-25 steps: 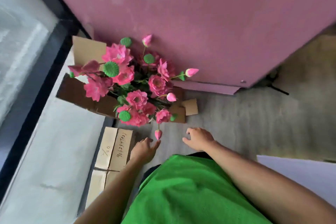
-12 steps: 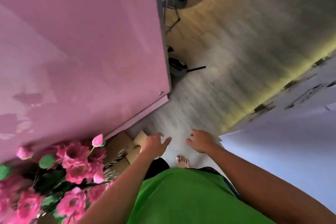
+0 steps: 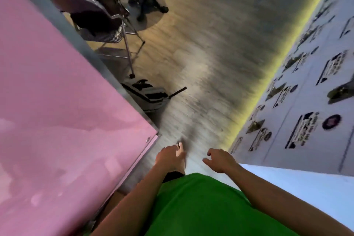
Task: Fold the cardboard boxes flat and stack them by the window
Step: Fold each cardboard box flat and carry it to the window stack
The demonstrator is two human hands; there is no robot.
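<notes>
From the head camera, the risks are mostly about footing, as I judge it. The person stands in a narrow passage of blurred wooden floor (image 3: 201, 67), with the pink panel (image 3: 57, 120) just to the left of the left hand (image 3: 169, 156) and a white wall of labelled plaques (image 3: 316, 101) just to the right of the right hand (image 3: 220, 159). Ahead of both hands, a grey bag (image 3: 147, 94) with a trailing strap lies on the floor beside a chair (image 3: 99, 13); a bare foot could catch on it.

Both hands are empty, fingers loosely curled and apart, touching nothing, hanging in front of the green shirt (image 3: 201, 207).

No cardboard box and no window appear in this view, so I cannot tell where they lie.
</notes>
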